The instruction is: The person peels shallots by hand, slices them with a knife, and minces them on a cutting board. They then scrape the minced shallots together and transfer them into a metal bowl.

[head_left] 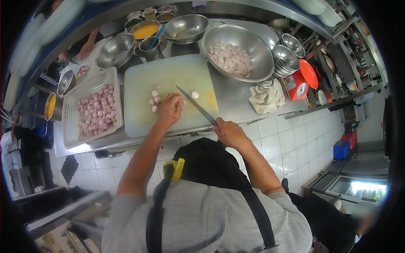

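Gripping knife (196, 106), right hand (229, 133) closed on handle; left hand (170, 110) curled over shallot (182, 102) on cutting board (143, 84); blade near fingertips, slip risked a cut

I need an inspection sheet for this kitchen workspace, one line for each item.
Surface: steel counter carrying a pale cutting board.
Job's things: knife; a few peeled shallots on the board.
Clutter: white basket of shallots; large bowl of cut pieces; empty steel bowls; cloth; orange scale.
Hands: left hand pressed down on the board by the shallots; right hand grips the knife handle.
Cables: nothing seen.
Surroundings: white tiled floor; another person's hand at the counter's far side.
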{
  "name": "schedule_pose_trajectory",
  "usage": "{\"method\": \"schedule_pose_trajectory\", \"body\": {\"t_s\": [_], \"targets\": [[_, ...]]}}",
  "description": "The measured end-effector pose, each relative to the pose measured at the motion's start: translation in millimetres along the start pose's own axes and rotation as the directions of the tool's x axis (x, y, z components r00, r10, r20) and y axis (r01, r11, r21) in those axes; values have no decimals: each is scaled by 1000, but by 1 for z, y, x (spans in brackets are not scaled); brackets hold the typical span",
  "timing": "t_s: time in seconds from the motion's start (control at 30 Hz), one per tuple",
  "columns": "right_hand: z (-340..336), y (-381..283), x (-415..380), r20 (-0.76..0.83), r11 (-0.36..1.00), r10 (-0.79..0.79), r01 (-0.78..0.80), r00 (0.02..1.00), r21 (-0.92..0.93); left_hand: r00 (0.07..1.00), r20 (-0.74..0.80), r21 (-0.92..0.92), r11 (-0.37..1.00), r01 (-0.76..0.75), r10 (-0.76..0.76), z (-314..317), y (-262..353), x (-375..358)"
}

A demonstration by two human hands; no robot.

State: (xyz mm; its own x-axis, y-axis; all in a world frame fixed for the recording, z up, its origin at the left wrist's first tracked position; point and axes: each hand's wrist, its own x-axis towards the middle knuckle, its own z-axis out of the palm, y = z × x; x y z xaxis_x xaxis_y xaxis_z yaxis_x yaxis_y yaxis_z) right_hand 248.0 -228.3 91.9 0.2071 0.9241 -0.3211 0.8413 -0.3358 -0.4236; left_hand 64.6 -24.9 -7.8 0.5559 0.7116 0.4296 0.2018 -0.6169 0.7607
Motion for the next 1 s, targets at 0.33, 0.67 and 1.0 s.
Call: {"method": "schedule_pose_trajectory", "body": {"t_s": [0.33,0.67,1.0], "targets": [[3,-17,1,-29,989,-33,29,999,-148,982,108,142,975,-172,157,-2,-1,5],[2,-5,4,-6,992,-41,40,999,-121,972,95,127,966,-227,216,2,-13,3],[-1,-9,9,19,991,-64,66,998,-115,972,103,139,965,-224,211,0,-12,3]]}}
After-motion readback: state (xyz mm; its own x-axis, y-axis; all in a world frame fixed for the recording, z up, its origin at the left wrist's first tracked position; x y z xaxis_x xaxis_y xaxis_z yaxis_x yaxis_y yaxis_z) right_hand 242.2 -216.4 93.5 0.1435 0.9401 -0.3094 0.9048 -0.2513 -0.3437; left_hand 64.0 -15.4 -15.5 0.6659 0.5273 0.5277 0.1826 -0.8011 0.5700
